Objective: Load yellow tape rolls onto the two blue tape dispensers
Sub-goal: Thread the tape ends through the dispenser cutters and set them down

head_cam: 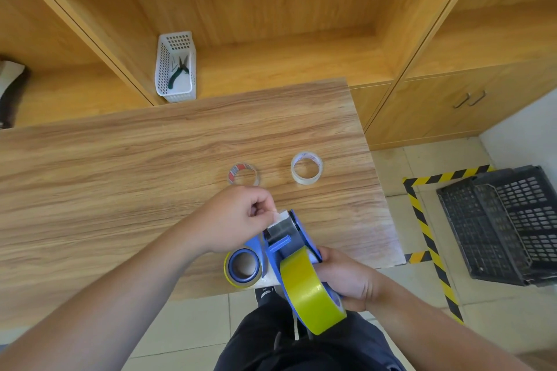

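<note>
My right hand (346,277) wraps the blue dispenser (286,242) at lower centre of the frame, fingers closed round its handle, with a yellow roll (310,289) already on its hub. My left hand (238,220) pinches the free tape end (278,215) between thumb and forefinger, at the dispenser's front.

Risks, as I judge them: the end could slip from the pinch and stick back onto the roll, or fold on itself and wrinkle (thin film, sticky side exposed). A crooked pull could also miss the roller.

The second dispenser (242,265), also carrying yellow tape, lies on the wooden table (120,175) just left of the first. Two clear rolls sit further up. White basket (176,66) with pliers on the shelf, upper left; black crate (506,226) on tiled floor, right.
</note>
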Motion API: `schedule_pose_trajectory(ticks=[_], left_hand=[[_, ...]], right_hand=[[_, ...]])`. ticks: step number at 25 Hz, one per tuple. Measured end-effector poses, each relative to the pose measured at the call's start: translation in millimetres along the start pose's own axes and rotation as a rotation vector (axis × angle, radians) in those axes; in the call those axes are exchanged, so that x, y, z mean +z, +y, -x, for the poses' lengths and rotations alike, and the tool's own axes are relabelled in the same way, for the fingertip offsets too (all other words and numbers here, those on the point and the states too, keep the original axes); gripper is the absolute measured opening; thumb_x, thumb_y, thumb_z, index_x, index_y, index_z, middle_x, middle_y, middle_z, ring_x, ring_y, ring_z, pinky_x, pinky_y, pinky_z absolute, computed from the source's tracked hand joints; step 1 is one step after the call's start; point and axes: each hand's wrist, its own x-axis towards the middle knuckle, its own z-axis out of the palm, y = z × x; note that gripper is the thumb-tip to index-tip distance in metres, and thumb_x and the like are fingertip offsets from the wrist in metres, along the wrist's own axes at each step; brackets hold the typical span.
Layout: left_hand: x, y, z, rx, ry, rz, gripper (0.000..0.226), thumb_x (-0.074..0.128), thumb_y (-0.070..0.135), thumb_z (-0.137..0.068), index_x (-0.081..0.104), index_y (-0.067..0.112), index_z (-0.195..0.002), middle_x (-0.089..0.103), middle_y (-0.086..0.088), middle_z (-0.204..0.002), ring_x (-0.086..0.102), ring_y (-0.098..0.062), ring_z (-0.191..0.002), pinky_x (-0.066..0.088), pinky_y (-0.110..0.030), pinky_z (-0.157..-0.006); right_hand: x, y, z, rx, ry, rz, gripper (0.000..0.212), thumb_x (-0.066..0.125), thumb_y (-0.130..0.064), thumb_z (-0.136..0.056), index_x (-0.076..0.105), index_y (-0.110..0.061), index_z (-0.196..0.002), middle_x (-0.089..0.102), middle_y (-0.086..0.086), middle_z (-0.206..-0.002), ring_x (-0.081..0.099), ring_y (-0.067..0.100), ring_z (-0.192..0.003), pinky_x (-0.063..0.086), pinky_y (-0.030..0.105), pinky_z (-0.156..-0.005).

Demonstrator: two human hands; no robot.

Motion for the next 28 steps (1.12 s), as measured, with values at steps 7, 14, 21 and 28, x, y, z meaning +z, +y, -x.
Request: schedule_pose_trajectory(ticks=[7,14,21,28], left_hand=[[-15.8,-7.2,1.2,-0.083,0.049,0.106,0.019,0.07,0.025,-0.094,0.069,0.023,-0.075,0.06,0.014,-0.067,0.047,-0.001,-0.059,0.042,-0.02,-0.062],[4.8,-22.8,-3.4,-0.165,-0.103,0.275,0.02,0.07,0.025,-0.094,0.069,0.027,-0.074,0.062,0.016,-0.071,0.052,-0.006,-0.067,0.043,-0.029,-0.071],[14.5,-23.9,-6.7,-0.428,-0.452,0.637,0.028,0.056,0.008,-0.072,0.07,0.012,-0.095,0.047,-0.015,-0.094,0.045,-0.014,-0.074,0.037,-0.02,-0.065],[30.8,-24.1,-2.8,-0.605,-0.652,0.988,0.029,0.052,0.011,-0.096,0.076,0.014,-0.08,0.075,-0.002,-0.081,0.072,-0.014,-0.073,0.057,-0.024,-0.065]], right_hand=[[-1.6,-2.1,7.0,-0.018,-0.02,0.104,0.032,0.065,0.01,-0.09,0.069,0.001,-0.12,0.074,0.022,-0.114,0.073,0.031,-0.1,0.06,0.042,-0.09],[1.0,-12.9,12.8,-0.052,-0.104,0.308,0.029,0.071,0.008,-0.085,0.072,-0.003,-0.111,0.077,0.007,-0.104,0.072,0.023,-0.098,0.057,0.038,-0.09],[3.5,-23.5,14.1,-0.052,-0.151,0.355,0.028,0.067,0.014,-0.087,0.073,-0.005,-0.106,0.076,-0.003,-0.094,0.071,0.014,-0.09,0.055,0.027,-0.082],[6.6,-15.2,8.3,-0.031,-0.173,0.295,0.03,0.066,0.014,-0.088,0.071,-0.004,-0.112,0.077,0.003,-0.101,0.071,0.02,-0.095,0.057,0.04,-0.091]])
